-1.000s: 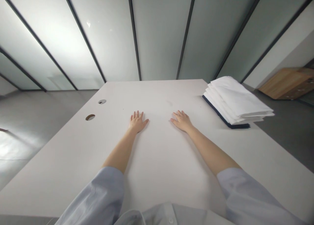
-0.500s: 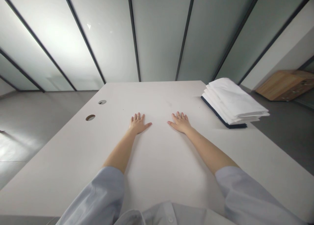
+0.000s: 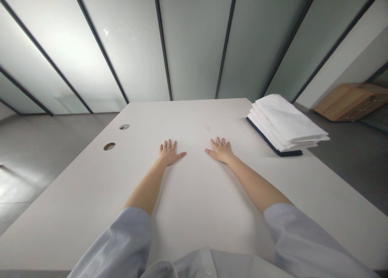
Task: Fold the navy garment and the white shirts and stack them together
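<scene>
My left hand (image 3: 168,153) lies palm down on the white table (image 3: 194,197), fingers spread and thumb pointing right. A short gap to the right of it, my right hand (image 3: 222,151) rests flat the same way, its thumb pointing left. Neither hand holds anything. To the right of my right hand, and apart from it, sits a stack of folded white cloth (image 3: 287,120) with a dark navy folded piece (image 3: 273,147) at the bottom.
Two round holes, one farther (image 3: 124,127) and one nearer (image 3: 109,146), pierce the tabletop at the left. Frosted glass panels (image 3: 194,43) with dark frames stand behind the table. A wooden cabinet (image 3: 348,102) is on the floor at the far right.
Both hands stay flat in the same place on the table. The whole view has shifted very slightly, so things appear a little farther left.
</scene>
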Motion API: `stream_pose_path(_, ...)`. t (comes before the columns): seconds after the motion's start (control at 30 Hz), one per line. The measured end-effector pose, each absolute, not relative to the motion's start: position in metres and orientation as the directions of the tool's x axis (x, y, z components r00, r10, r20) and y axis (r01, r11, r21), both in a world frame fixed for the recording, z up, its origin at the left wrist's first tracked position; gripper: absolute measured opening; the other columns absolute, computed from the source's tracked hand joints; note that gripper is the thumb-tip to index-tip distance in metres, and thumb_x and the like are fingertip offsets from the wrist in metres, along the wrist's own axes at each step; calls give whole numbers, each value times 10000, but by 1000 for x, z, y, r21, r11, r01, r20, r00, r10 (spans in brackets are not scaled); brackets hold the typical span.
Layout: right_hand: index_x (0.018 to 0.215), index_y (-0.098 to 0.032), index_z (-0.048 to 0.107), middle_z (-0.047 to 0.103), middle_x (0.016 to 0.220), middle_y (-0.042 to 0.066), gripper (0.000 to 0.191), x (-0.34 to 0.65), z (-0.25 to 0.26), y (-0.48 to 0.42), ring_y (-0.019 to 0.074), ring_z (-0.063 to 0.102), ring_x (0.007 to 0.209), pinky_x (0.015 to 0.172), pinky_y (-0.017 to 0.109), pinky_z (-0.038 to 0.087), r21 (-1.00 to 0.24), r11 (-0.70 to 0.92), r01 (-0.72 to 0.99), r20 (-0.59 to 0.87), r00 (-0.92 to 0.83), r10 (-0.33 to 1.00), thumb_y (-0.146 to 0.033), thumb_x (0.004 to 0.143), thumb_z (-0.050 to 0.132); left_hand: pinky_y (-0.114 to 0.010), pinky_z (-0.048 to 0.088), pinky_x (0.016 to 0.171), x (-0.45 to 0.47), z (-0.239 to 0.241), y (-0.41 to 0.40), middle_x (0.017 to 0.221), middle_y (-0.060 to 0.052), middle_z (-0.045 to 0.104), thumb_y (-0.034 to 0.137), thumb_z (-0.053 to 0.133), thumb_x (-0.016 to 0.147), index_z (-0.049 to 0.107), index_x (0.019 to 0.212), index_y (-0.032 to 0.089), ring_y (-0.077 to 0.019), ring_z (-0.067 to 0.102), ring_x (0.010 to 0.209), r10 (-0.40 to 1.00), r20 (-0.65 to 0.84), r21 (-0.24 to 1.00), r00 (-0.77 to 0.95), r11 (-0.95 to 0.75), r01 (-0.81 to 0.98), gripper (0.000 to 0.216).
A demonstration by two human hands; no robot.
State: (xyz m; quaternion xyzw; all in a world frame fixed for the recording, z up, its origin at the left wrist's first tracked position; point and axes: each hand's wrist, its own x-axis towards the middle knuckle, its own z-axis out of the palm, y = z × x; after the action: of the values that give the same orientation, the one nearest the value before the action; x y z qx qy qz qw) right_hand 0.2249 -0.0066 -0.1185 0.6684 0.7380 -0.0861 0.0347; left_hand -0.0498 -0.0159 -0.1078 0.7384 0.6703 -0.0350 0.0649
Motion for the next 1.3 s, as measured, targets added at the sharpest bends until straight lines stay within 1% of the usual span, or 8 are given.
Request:
stream_pose_path(0.4, 1563, -184, 157, 95, 1623, 153, 932, 226, -122, -4, 402, 74, 1465, 1146, 574, 78, -70, 99, 993, -158, -109, 981, -786, 852, 140, -499, 116, 1183, -49, -107, -17, 1615, -167, 89, 859, 213, 780, 184, 1554, 160, -360, 62, 1480, 985, -138, 51, 99, -93, 994, 1043)
stream_pose_path(0.63, 1566, -187, 134, 70, 1628, 142, 929, 226, -121, -5, 396, 65, 1467, 1147, 572, 66, -64, 96, 993, -170, -106, 980, -781, 852, 121, -499, 124, 1181, -49, -106, -17, 1615, -170, 93, 859, 210, 781, 184, 1554, 164, -359, 69, 1481, 985, -142, 46, 102, -96, 994, 1040)
stream_pose_path(0.9, 1562, -192, 164, 96, 1623, 155, 917, 226, -120, -6, 398, 78, 1466, 1146, 570, 86, -67, 94, 993, -160, -104, 982, -780, 860, 149, -502, 126, 1178, -49, -107, -17, 1614, -170, 92, 856, 205, 786, 178, 1555, 168, -358, 71, 1481, 985, -138, 45, 107, -102, 994, 1032)
stream_pose_path(1.13, 1562, -196, 158, 93, 1624, 150, 918, 226, -121, -5, 396, 74, 1467, 1148, 573, 69, -72, 93, 993, -162, -103, 981, -784, 857, 145, -495, 139, 1176, -49, -108, -17, 1617, -152, 102, 848, 211, 791, 178, 1556, 182, -359, 84, 1480, 985, -138, 30, 100, -97, 995, 1015)
stream_pose_path(1.3, 1557, -193, 184, 107, 1620, 160, 913, 226, -120, -6, 400, 93, 1464, 1148, 570, 77, -74, 93, 993, -151, -104, 983, -782, 860, 157, -496, 134, 1177, -49, -107, -17, 1615, -164, 98, 858, 195, 782, 185, 1554, 165, -358, 81, 1481, 986, -129, 39, 107, -102, 994, 1037)
